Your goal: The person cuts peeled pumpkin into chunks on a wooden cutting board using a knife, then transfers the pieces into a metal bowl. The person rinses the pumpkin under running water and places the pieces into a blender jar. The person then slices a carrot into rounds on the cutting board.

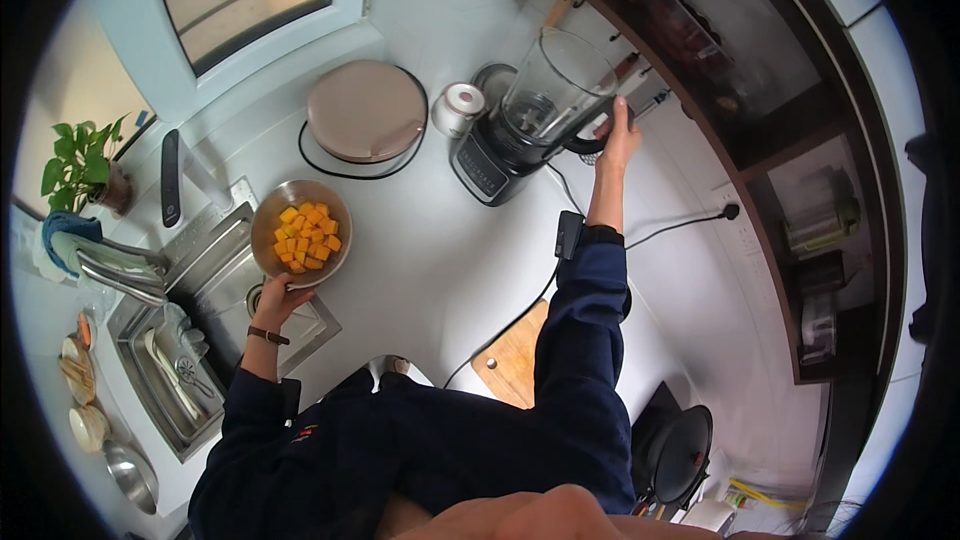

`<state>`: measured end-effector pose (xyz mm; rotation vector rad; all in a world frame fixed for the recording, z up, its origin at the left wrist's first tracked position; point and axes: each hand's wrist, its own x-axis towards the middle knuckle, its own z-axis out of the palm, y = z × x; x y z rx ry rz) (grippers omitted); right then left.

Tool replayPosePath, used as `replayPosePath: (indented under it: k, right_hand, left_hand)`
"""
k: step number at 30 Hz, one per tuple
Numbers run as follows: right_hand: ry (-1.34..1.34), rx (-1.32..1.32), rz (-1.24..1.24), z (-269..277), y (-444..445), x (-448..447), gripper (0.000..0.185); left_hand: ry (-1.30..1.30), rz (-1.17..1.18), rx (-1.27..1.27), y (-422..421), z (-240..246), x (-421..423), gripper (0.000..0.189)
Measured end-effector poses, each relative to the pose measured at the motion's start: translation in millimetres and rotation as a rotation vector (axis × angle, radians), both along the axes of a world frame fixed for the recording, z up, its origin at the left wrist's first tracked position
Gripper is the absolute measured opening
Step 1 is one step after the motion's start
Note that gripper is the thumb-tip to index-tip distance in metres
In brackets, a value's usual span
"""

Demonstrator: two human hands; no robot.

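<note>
My left hand (282,301) grips the near rim of a round metal bowl (264,219), at the edge of the sink. Inside the bowl lie many orange cubes (306,237) that look like pumpkin. Off to the right, my right hand (616,136) holds the black handle (589,144) of a clear blender jug (559,75). The jug stands on its black blender base (484,165), which has a control panel facing me. Its top is uncovered, and blades show at the bottom.
A double sink (217,285) with a tap (196,172) lies left. Behind are a round beige appliance (366,111) and a white canister (457,109). A wooden cutting board (510,360) lies near my right arm. A power cord (675,229) reaches the wall plug. A dark shelf (757,157) overhangs the right.
</note>
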<state>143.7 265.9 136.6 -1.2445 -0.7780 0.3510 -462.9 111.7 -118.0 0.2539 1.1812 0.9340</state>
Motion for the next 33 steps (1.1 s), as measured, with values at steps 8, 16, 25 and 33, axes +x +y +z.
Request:
replayPosePath:
  k: [8,16,25,33]
  right_hand:
    - [-0.011,0.093,-0.023,53,24,-47,0.038]
    - [0.183,0.215,0.119,64,-46,-94,0.035]
    - [0.302,0.081,0.122,-77,-176,-139,0.041]
    - [0.185,0.031,-0.016,-168,-223,-129,0.034]
  left_hand:
    - [0.009,-0.041,0.024,2,8,-2,0.048]
    - [-0.030,-0.144,0.093,4,-5,-14,0.046]
    - [0.162,-0.351,0.139,7,10,-30,0.043]
    - [0.029,-0.482,0.063,6,15,-2,0.045]
